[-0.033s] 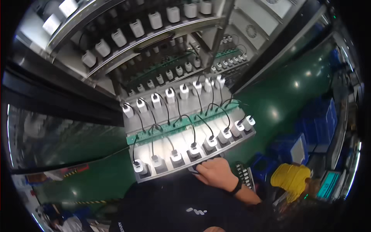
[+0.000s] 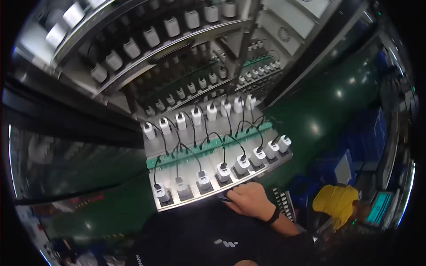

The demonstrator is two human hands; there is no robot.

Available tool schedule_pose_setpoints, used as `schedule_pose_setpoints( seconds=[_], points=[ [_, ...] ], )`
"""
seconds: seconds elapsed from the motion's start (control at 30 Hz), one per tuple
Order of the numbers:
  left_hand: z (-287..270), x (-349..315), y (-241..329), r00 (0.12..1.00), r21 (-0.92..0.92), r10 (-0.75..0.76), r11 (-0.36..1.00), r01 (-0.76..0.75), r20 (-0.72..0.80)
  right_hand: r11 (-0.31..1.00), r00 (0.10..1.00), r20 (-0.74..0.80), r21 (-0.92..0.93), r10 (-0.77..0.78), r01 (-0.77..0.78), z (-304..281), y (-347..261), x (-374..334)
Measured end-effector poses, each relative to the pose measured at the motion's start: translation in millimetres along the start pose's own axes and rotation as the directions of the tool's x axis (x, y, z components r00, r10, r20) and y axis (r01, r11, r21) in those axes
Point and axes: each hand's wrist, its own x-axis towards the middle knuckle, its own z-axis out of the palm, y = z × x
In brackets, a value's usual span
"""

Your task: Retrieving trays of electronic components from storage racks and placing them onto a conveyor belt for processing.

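A metal tray (image 2: 206, 182) juts out of the rack toward me. White plug-in chargers stand on it in two rows, a far row with one charger (image 2: 196, 116) near its middle and a near row with another charger (image 2: 223, 172). Between the rows runs a green circuit board (image 2: 191, 154), and black cables (image 2: 225, 155) link it to the chargers. My right hand (image 2: 249, 199), with a dark band at the wrist, is closed around a dark handle (image 2: 227, 195) on the tray's front edge. My left hand is out of view.
Behind the tray, the rack (image 2: 262, 88) holds more shelves of white chargers (image 2: 172, 27). Blue crates (image 2: 330, 166) stand on the green floor at right. A person in yellow (image 2: 336, 204) is near a lit screen (image 2: 380, 207). Lower right, a strip of small white pieces (image 2: 284, 204) lies beside my forearm.
The tray sits slightly farther out from the rack, and more of the shelf behind it shows. Its bright glare has faded. My right hand keeps its hold.
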Motion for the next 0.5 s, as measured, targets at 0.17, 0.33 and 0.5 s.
schedule_pose_setpoints(
  seconds=[0.17, 0.33, 0.5],
  points=[
    [15, 8, -34, 0.985, -0.008, -0.155, 0.988, 0.156, 0.082, 0.97, 0.953, -0.179, 0.071, 0.243, -0.234, -5, 28, -32],
    [34, 43, -25, 0.959, 0.212, -0.036, 0.977, -0.025, 0.28, 0.773, 0.731, -0.261, 0.298, 0.63, -0.559, 2, 87, -85],
    [73, 108, 69, 0.852, 0.961, 0.515, 0.18, -0.211, 0.091, 0.628, 0.561, -0.29, 0.249, 0.775, -0.738, 3, 122, -149]
  ],
)
